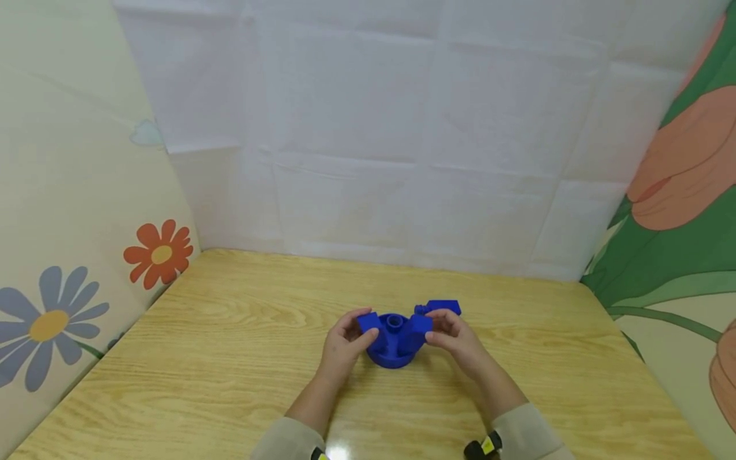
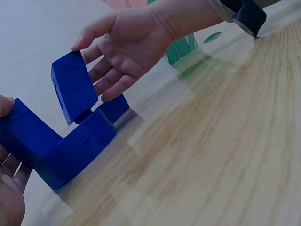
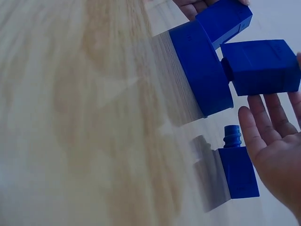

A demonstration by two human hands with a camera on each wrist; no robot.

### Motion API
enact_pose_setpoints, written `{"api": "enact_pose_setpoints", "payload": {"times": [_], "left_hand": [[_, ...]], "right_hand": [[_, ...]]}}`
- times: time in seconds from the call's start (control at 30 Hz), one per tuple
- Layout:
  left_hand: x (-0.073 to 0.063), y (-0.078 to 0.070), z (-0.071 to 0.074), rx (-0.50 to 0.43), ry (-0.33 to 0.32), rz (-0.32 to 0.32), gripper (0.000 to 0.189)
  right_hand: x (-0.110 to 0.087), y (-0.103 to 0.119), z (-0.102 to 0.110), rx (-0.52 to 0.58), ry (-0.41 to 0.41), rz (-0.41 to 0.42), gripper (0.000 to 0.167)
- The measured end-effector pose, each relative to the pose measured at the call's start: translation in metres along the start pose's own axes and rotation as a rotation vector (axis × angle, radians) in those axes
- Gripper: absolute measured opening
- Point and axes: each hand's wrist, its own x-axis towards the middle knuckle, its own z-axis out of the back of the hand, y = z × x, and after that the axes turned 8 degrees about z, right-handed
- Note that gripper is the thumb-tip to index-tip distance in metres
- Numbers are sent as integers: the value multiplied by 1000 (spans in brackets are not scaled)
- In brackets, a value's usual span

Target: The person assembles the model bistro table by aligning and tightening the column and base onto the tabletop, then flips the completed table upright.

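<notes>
A round blue base (image 1: 391, 361) with a raised central socket stands on the table, and two angular blue blocks rise from its sides. Thumb and fingers of my left hand (image 1: 341, 350) grip the left block (image 2: 30, 132). My right hand (image 1: 462, 342) holds the right block (image 3: 263, 68) between thumb and fingers. This block leans outward, and a narrow neck shows between it and the base in the right wrist view. How deep either neck sits in the base is hidden.
Behind my right hand a loose blue block (image 3: 239, 174) with a ribbed peg lies on the wooden table (image 1: 230, 358). A white cloth (image 1: 368, 140) hangs at the back. Flower-printed panels (image 1: 69, 191) stand along the sides.
</notes>
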Motion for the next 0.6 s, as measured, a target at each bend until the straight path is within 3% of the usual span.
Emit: {"api": "enact_pose_setpoints", "payload": {"times": [0.33, 0.6], "left_hand": [[0, 0, 0, -3, -9, -5, 42], [0, 0, -1, -6, -4, -4, 43]], "right_hand": [[-2, 1, -4, -113, 105, 46, 58], [1, 1, -12, -137, 54, 72, 54]]}}
